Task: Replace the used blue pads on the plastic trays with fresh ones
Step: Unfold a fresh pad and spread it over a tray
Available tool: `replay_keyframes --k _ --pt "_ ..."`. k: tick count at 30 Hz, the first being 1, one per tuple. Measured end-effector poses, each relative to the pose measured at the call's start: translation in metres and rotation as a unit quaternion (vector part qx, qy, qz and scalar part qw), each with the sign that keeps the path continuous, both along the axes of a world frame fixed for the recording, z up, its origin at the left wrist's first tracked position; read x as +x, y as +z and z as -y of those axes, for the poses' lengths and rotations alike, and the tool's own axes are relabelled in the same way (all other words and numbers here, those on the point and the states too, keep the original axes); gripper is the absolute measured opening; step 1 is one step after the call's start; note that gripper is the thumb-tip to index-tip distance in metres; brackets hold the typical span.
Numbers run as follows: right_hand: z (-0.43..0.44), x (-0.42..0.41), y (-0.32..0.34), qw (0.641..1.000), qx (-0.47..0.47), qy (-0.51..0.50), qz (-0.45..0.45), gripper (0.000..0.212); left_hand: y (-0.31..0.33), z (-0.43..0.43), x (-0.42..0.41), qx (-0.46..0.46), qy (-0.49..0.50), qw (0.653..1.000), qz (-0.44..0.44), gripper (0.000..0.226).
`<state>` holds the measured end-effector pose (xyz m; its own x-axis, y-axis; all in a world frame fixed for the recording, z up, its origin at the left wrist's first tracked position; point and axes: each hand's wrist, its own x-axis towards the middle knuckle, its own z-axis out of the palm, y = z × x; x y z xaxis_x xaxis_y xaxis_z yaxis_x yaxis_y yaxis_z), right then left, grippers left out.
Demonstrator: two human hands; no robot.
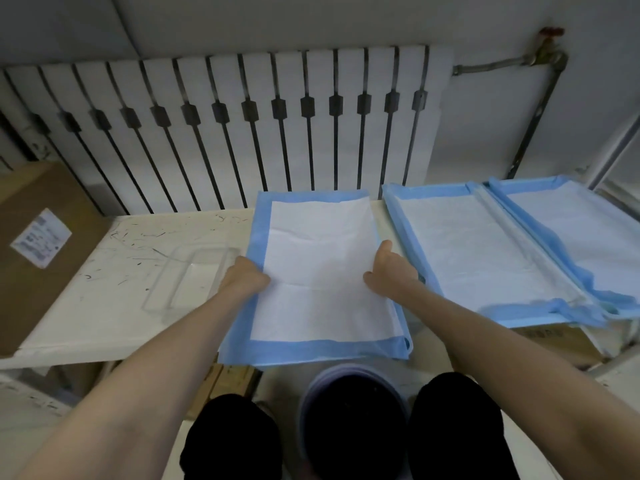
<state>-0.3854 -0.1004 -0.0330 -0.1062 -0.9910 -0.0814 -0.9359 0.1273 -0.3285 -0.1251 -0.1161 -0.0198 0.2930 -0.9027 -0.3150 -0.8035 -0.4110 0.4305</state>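
The radiator (225, 126) is standing behind the pad (318, 244), and the scratched table (121, 271) is carrying it. A box (41, 244) is sitting far to the pad's left.

The pad itself is lying flat, white face up, near edge overhanging the table. It is looking clean and creased from folding, so it is judged a fresh one being spread. Whether a tray is lying beneath it cannot be told.

Right of the pad, two trays are already lined: the near tray (467, 251) just beside it, the far tray (571, 230) beyond. Those are judged done.

A dark bin (349, 420) is standing below the pad, between the knees; its contents are not showing.

Left of the pad, a clear tray (187, 282) is lying bare, no pad in it. That one is judged outstanding.

The left hand (247, 275) is curling its fingers onto the pad's left border, apparently gripping it. The right hand (389, 271) is resting at the pad's right edge; whether it is gripping or only pressing cannot be told.
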Motion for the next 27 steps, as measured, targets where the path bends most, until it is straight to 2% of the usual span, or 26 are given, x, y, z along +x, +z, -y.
replay_keyframes --k 2,4,8,11,12,15,19,21,23,27 --pt "-0.016 0.001 0.003 0.999 0.045 0.014 -0.018 0.070 0.000 -0.014 0.005 0.012 0.002 1.000 -0.008 0.039" --pt "-0.029 0.001 0.006 0.996 0.078 0.034 -0.032 0.069 0.001 -0.026 0.008 0.022 -0.004 1.000 0.002 0.033" --pt "-0.045 -0.003 0.010 0.996 0.034 0.043 -0.070 0.044 0.002 -0.043 0.006 0.023 -0.021 1.000 0.000 0.031" --pt "-0.053 -0.007 0.015 0.995 -0.016 0.031 -0.089 0.018 0.002 -0.050 0.005 0.006 -0.028 1.000 -0.010 0.043" --pt "-0.055 -0.007 0.015 0.995 -0.023 0.029 -0.088 0.016 0.002 -0.051 0.004 -0.001 -0.025 1.000 -0.012 0.046" --pt "-0.057 -0.009 0.013 0.995 -0.022 0.033 -0.088 0.017 0.004 -0.052 0.002 -0.010 -0.018 1.000 -0.007 0.044" --pt "-0.059 -0.009 0.012 0.995 0.018 0.039 -0.089 0.017 0.010 -0.055 0.002 0.043 -0.007 0.999 0.025 0.032" --pt "-0.058 -0.006 0.013 0.994 0.009 0.033 -0.102 0.015 0.014 -0.055 -0.002 0.053 -0.006 0.997 0.061 0.046" --pt "-0.051 0.003 0.016 0.993 -0.038 0.041 -0.108 0.017 0.014 -0.051 -0.008 0.015 -0.020 0.994 0.105 0.064" --pt "-0.031 0.028 0.018 0.988 -0.072 0.107 -0.086 0.032 0.021 -0.033 -0.028 -0.066 -0.108 0.979 0.158 0.049"
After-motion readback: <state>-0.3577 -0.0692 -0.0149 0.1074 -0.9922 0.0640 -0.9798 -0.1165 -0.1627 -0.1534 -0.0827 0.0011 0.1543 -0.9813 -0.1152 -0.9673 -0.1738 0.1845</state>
